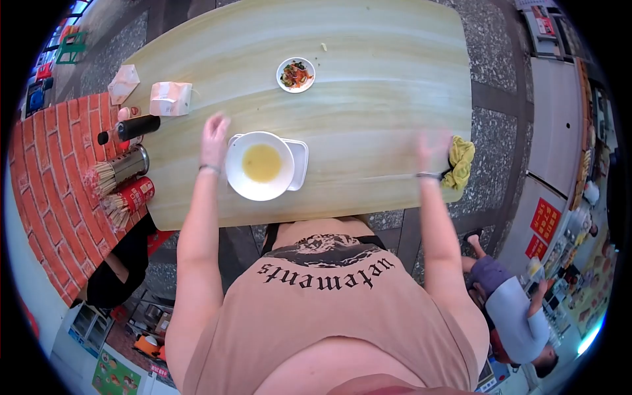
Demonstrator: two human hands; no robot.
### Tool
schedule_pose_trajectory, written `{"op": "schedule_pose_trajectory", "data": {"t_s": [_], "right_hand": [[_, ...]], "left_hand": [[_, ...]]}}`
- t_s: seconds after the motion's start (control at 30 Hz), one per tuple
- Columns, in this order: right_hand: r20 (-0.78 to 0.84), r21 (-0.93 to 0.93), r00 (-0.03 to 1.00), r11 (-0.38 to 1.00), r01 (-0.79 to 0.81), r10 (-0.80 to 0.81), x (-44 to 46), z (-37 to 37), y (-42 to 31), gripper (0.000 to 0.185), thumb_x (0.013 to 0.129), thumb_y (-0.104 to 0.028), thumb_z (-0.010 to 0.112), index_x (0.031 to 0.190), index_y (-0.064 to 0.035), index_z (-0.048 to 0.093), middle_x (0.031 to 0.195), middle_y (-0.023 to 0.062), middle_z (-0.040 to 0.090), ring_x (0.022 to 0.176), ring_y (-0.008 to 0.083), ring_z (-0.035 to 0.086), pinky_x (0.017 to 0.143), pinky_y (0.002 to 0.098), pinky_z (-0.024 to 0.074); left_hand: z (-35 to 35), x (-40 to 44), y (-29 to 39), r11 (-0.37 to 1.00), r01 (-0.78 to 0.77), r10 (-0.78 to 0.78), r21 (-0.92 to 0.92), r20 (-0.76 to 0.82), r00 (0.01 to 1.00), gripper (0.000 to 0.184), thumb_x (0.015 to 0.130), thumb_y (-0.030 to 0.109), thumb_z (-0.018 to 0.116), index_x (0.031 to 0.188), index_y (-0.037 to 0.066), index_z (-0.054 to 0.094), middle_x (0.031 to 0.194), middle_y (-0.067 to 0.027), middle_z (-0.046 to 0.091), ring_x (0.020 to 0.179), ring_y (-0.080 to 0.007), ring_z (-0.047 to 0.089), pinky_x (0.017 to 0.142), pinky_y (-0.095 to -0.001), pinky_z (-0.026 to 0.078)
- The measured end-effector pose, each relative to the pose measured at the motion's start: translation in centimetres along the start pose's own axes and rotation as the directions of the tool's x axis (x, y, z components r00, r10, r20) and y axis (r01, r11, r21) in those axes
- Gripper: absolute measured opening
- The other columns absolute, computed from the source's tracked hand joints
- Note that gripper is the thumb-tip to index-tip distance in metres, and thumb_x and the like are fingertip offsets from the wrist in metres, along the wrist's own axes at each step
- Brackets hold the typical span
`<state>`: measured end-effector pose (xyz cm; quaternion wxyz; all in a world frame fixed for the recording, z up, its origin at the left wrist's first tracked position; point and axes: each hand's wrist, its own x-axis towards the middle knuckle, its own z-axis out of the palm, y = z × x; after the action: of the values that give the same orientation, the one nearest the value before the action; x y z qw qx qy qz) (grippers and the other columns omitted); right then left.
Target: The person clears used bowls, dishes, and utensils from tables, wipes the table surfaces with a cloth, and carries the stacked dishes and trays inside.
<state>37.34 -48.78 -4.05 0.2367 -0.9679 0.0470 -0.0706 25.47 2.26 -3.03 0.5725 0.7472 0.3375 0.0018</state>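
A white bowl (230,172) with yellowish liquid (262,163) in it stands near the table's front edge. It overlaps a white rectangular tray (299,164) beside it. Just left of the bowl, my left hand (214,141) is over the table with fingers slightly bent and nothing visible in them. My right hand (432,150) is far to the right, smeared by motion, so its fingers cannot be made out. Right beside it, a crumpled yellow cloth (461,161) lies at the table's right edge. Farther back sits a small white dish (280,79) holding mixed red and green food (296,75).
Tissue packs (171,99), a dark bottle (139,128), a metal chopstick holder (131,163) and a red chopstick holder (137,192) line the table's left side by a brick-patterned surface (59,158). Small scraps (323,47) lie behind the dish. Another person (513,309) is at the lower right.
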Motion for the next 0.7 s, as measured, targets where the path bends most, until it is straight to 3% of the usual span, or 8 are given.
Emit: {"op": "schedule_pose_trajectory", "data": {"t_s": [0.03, 0.07, 0.13, 0.17, 0.27, 0.4, 0.47, 0.7], "right_hand": [[-0.017, -0.233, 0.998, 0.97, -0.065, 0.063, 2.2, -1.5, 5.0, 0.067, 0.079, -0.041, 0.061, 0.13, -0.0017, 0.04, 0.132, 0.0242, 0.039, 0.127, 0.0372, 0.031, 0.105, 0.0466, 0.0251], [-0.182, -0.307, 0.983, 0.947, -0.09, 0.034, 3.1, -3.2, 6.9, 0.068, 0.077, -0.043, 0.062, 0.131, -0.0061, 0.041, 0.129, 0.0251, 0.041, 0.122, 0.0388, 0.037, 0.104, 0.047, 0.0266], [-0.167, -0.415, 0.906, 0.805, -0.423, 0.39, 4.4, -5.5, 7.7, 0.063, 0.077, -0.038, 0.062, 0.13, -0.0089, 0.042, 0.13, 0.0263, 0.039, 0.118, 0.0406, 0.042, 0.101, 0.0459, 0.0327], [-0.162, -0.416, 0.908, 0.808, -0.417, 0.386, 4.6, -5.4, 8.8, 0.063, 0.077, -0.038, 0.062, 0.13, -0.0089, 0.042, 0.13, 0.0263, 0.039, 0.118, 0.0406, 0.042, 0.101, 0.0459, 0.0327], [0.092, -0.444, 0.822, 0.762, -0.471, 0.561, 4.1, -4.6, 12.5, 0.055, 0.079, -0.032, 0.061, 0.127, -0.0091, 0.045, 0.125, 0.0255, 0.046, 0.113, 0.0403, 0.047, 0.094, 0.0434, 0.0397], [0.121, -0.246, 0.941, 0.928, -0.281, 0.317, 2.6, -1.4, 11.4, 0.043, 0.079, -0.021, 0.062, 0.117, -0.0039, 0.052, 0.107, 0.0214, 0.058, 0.101, 0.0364, 0.055, 0.088, 0.0411, 0.043], [0.138, -0.065, 0.99, 0.997, 0.043, -0.033, 0.3, 0.7, 6.5, 0.043, 0.078, -0.017, 0.063, 0.117, -0.0047, 0.053, 0.108, 0.02, 0.056, 0.101, 0.0356, 0.054, 0.089, 0.0411, 0.0424], [0.505, 0.162, 0.77, 0.919, 0.359, -0.39, -5.0, 7.0, -10.9, 0.07, 0.067, -0.016, 0.072, 0.129, -0.0065, 0.041, 0.121, 0.0194, 0.047, 0.111, 0.0367, 0.044, 0.094, 0.0429, 0.0387]], "left_hand": [[1.1, 1.5, 0.9, 1.0, -0.023, 0.022, 0.021, 0.054, 0.998, 0.045, 0.087, 0.028, 0.057, 0.12, -0.001, 0.047, 0.114, -0.0137, 0.055, 0.103, -0.0207, 0.053, 0.091, -0.0315, 0.041], [2.4, 3.1, 1.0, 0.999, -0.037, 0.033, 0.033, 0.113, 0.993, 0.046, 0.087, 0.028, 0.057, 0.12, -0.002, 0.047, 0.113, -0.0143, 0.056, 0.101, -0.0206, 0.054, 0.091, -0.0315, 0.041], [5.3, 6.2, 1.3, 1.0, -0.009, 0.004, 0.022, 0.224, 0.975, 0.047, 0.086, 0.026, 0.057, 0.121, -0.002, 0.047, 0.111, -0.0149, 0.057, 0.097, -0.0202, 0.056, 0.087, -0.0315, 0.043], [7.0, 7.0, 1.6, 0.999, 0.038, -0.037, 0.002, 0.275, 0.961, 0.047, 0.085, 0.026, 0.057, 0.121, -0.002, 0.047, 0.11, -0.015, 0.057, 0.095, -0.0199, 0.057, 0.085, -0.0316, 0.045], [11.9, 7.6, 5.5, 0.961, 0.267, -0.278, 0.078, 0.257, 0.926, 0.041, 0.084, 0.021, 0.057, 0.117, -0.002, 0.049, 0.106, -0.014, 0.058, 0.089, -0.0178, 0.059, 0.077, -0.0309, 0.048], [15.0, 9.5, 2.9, 0.932, 0.35, -0.31, -0.096, 0.292, 0.905, 0.033, 0.087, 0.02, 0.056, 0.113, 0.001, 0.049, 0.094, -0.0084, 0.062, 0.079, -0.0137, 0.06, 0.071, -0.0291, 0.05], [15.1, 9.3, 2.6, 0.92, 0.354, -0.302, -0.17, 0.269, 0.915, 0.028, 0.086, 0.019, 0.056, 0.108, 0.002, 0.051, 0.09, -0.007, 0.062, 0.075, -0.0133, 0.061, 0.067, -0.0281, 0.05], [16.1, 9.6, 3.5, 0.961, 0.268, -0.253, -0.068, 0.173, 0.952, 0.02, 0.082, 0.018, 0.061, 0.094, 0.003, 0.056, 0.079, -0.0066, 0.061, 0.065, -0.013, 0.06, 0.059, -0.0278, 0.051]]}}
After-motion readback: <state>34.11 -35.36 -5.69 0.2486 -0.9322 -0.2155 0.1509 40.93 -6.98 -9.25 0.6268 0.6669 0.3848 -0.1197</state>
